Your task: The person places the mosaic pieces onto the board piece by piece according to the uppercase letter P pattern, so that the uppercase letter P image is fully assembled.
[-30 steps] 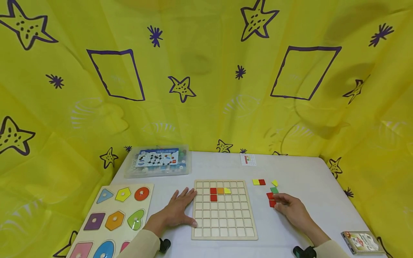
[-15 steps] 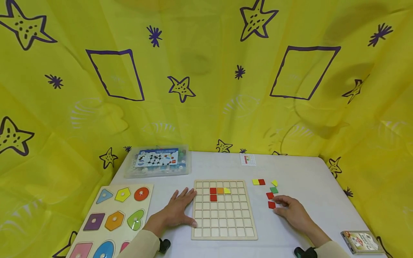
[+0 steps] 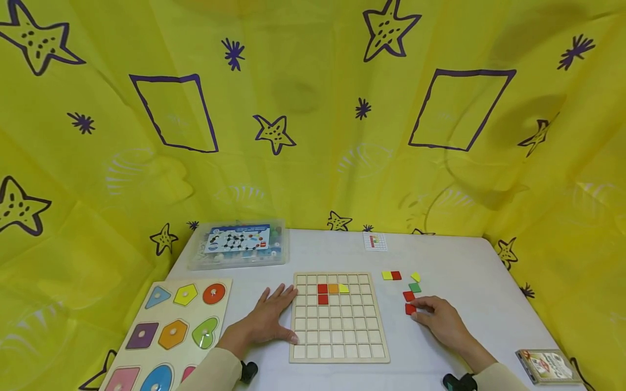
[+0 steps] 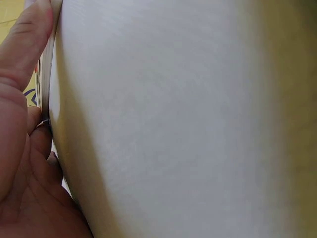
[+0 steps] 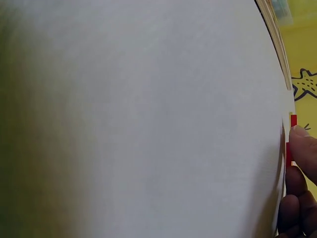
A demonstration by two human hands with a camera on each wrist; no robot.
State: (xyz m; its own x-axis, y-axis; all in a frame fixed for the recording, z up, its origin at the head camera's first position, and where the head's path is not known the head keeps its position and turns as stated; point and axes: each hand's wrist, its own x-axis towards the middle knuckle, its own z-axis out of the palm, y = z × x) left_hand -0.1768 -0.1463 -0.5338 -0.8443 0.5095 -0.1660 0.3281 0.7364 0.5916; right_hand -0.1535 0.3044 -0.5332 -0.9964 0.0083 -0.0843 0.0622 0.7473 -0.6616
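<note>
My left hand (image 3: 266,317) lies spread on the table, its fingertips and thumb right at the left edge of a wooden grid board (image 3: 342,353). Several coloured tiles sit in the board's upper cells: a red tile (image 3: 323,299) below another red one, an orange tile (image 3: 333,288) and a yellow piece (image 3: 344,288). To the right of the board, my right hand (image 3: 442,320) pinches a red square tile (image 3: 409,309) between thumb and fingers, low at the tabletop. Just above it lies a second red tile (image 3: 408,296). In the right wrist view red edges show by the thumb (image 5: 303,144).
A green tile (image 3: 414,288), a yellow piece (image 3: 415,277) and a yellow-and-red pair (image 3: 391,275) lie farther back. A printed grid card (image 3: 375,242) is behind the board. Around stand a shape puzzle (image 3: 183,304), a clear plastic case (image 3: 239,260) and a small box (image 3: 548,366).
The lower red tile first came slightly apart from the right fingers and sat turned; now it is straighter and the fingers are back on it. The left hand has stayed still.
</note>
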